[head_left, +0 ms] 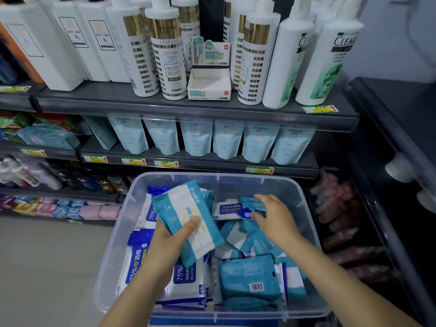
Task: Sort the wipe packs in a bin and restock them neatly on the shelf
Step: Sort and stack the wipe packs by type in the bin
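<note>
Item 1: clear plastic bin (306,208), standing in front of the shelves, loosely filled with wipe packs.
- Left side: blue-and-white alcohol packs (186,282), marked 75%, lying overlapped.
- Right side: teal packs, jumbled; one large teal pack (247,277) lies face down with its barcode showing.

Item 2: left hand (172,244), gripping a teal-and-white pack (188,223). The thumb lies across the pack's face and the fingers are underneath. The pack is tilted and raised above the alcohol packs.

Item 3: right hand (276,218), over the far right of the bin. Its fingers and thumb are closed around the edge of a small teal pack (251,205), which is slightly blurred and lies among the others.

Item 4: shelving.
- Top shelf (99,100): tall white bottles (165,55) and an empty cardboard display box (208,83).
- Middle shelf: a row of pale blue pouches (195,138), with yellow-green price tags (166,163) along the front edge.
- Lower shelves at left: mixed small goods, too blurred to name.

Item 5: pale tiled floor (47,256), left of the bin.
</note>
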Demonstrator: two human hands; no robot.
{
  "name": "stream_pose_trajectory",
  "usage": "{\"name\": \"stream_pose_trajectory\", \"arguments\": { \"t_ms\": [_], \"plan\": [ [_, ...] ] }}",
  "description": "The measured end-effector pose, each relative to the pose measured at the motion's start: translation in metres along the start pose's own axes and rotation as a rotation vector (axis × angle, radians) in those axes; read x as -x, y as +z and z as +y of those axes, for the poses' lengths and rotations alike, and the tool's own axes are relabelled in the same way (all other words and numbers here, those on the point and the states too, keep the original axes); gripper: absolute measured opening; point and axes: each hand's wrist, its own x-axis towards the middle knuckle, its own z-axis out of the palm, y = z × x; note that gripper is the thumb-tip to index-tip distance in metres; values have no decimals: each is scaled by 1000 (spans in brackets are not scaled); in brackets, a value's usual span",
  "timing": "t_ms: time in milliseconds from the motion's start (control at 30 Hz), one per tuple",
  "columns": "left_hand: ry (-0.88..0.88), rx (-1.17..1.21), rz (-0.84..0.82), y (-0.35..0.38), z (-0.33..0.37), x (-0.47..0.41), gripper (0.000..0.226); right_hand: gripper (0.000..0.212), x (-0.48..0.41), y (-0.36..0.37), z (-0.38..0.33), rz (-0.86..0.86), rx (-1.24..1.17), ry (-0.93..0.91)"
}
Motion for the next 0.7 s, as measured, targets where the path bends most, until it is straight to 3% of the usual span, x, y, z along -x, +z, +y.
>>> {"name": "stream_pose_trajectory", "arguments": {
  "t_ms": [67, 167, 233, 333, 433, 567, 700],
  "plan": [
    [7, -5, 3, -6, 1, -3, 43, 62, -13, 0, 21, -85, 207, 39],
    [2, 0, 2, -10, 0, -5, 53, 71, -25, 9, 37, -180, 270, 107],
    [2, -7, -5, -10, -1, -5, 56, 68, -30, 15, 41, -181, 305, 123],
    [-10, -18, -7, -10, -2, -6, 56, 47, -36, 16, 41, -130, 360, 92],
    [-16, -21, -19, -10, -2, -7, 57, 28, -37, 5, 36, -92, 319, 70],
    [-15, -18, -10, -7, -3, -9, 58, 25, -32, -15, 31, -10, 229, 33],
    [-24, -27, -22, -6, -2, -11, 63, 23, -29, -30, 22, 40, -58, 11]
  ]
}}
